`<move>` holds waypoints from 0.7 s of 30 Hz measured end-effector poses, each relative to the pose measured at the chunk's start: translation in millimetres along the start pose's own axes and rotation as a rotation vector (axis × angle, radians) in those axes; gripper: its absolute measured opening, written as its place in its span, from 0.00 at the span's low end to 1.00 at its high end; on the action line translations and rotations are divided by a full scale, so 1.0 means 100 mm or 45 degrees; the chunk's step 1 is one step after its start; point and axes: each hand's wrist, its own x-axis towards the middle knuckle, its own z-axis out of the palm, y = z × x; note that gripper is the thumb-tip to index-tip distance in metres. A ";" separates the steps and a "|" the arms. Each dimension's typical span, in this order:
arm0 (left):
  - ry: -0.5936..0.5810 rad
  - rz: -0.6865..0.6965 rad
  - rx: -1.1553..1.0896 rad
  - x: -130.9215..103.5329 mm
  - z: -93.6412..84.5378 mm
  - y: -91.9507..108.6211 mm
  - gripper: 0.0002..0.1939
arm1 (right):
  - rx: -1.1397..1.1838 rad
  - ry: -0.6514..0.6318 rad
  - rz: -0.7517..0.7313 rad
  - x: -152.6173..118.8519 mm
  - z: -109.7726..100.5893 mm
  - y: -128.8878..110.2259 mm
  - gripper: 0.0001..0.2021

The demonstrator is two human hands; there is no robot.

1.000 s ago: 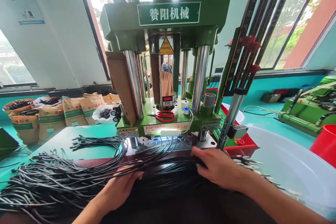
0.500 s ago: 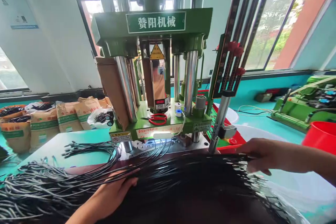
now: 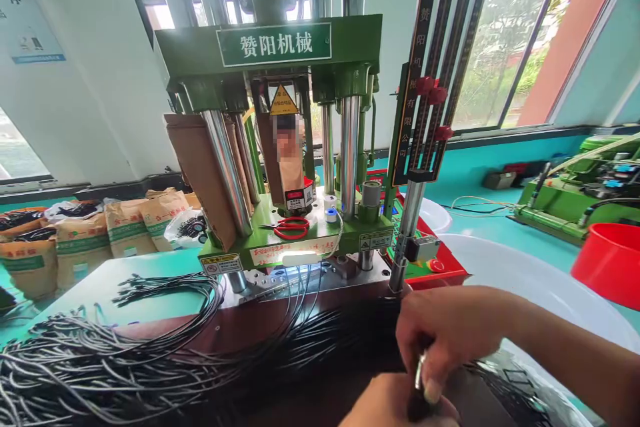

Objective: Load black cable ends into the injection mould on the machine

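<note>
My right hand point(image 3: 450, 330) is closed at the lower right, fingers bent down around a small black piece with a shiny, metal-looking end point(image 3: 421, 368). Just below it, my left hand point(image 3: 395, 403) is also closed on the dark part of the same piece, and the frame's bottom edge cuts it off. What exactly the piece is, I cannot make out. Long black cables point(image 3: 320, 340) lie across the dark red-brown table edge point(image 3: 260, 307) left of my hands. A thick loose heap of cables point(image 3: 75, 367) spreads over the lower left.
A green press point(image 3: 300, 250) stands ahead, with red-handled snips point(image 3: 291, 228) on its ledge and thin cables hanging from it. A scale post point(image 3: 413, 207) and red control box point(image 3: 445, 260) are at right, near a white tub point(image 3: 530, 273). Sacks point(image 3: 83, 240) line the left wall.
My left hand has left the cables at centre left and moved right to meet my right hand. My right hand has come lower and leftward from the cables' bright ends. The view has shifted slightly.
</note>
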 end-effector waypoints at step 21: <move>0.395 0.096 -0.793 0.16 -0.14 -0.18 0.29 | -0.088 0.692 -0.419 0.62 0.72 0.00 0.21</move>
